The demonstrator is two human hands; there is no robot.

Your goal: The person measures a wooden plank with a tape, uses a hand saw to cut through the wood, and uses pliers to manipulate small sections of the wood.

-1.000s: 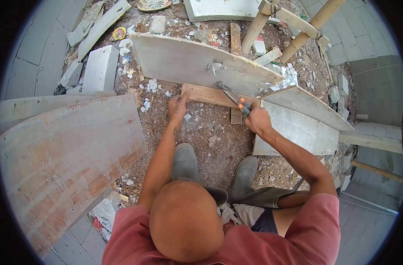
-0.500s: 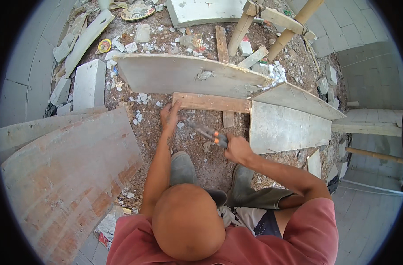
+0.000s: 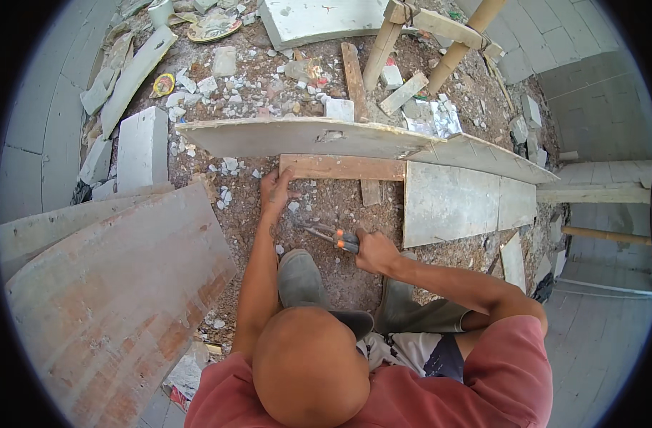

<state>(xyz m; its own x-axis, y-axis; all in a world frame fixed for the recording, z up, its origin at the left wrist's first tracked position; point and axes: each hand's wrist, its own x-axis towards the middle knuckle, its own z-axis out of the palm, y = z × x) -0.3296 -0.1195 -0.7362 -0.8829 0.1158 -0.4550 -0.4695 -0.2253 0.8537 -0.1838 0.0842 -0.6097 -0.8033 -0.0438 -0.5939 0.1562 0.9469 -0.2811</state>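
Note:
My left hand (image 3: 276,192) grips the left end of a reddish-brown wooden plank (image 3: 340,167), with the thumb over its edge. The plank runs along the foot of a long grey panel (image 3: 269,140) that stands on edge behind it. In my right hand (image 3: 377,252), closed round black-and-orange handles, is a pair of pincers (image 3: 327,232). Their metal jaws point left over the dirt, nearer to me than the plank and apart from it. A pale grey panel (image 3: 451,203) adjoins the plank's right end. Nails stick out of the angled panel (image 3: 493,160) behind it.
A large stained board (image 3: 119,285) lies to the left. Beyond it stands a white block (image 3: 143,146). Rubble and white chips cover the ground at the far side, with a bamboo post (image 3: 468,46) and a big white slab (image 3: 326,18). My boots (image 3: 301,278) stand close by.
My right hand has brought the pincers down toward me and slightly left. The long panel looks more upright, showing a white block behind it. My left hand stays at the plank's end.

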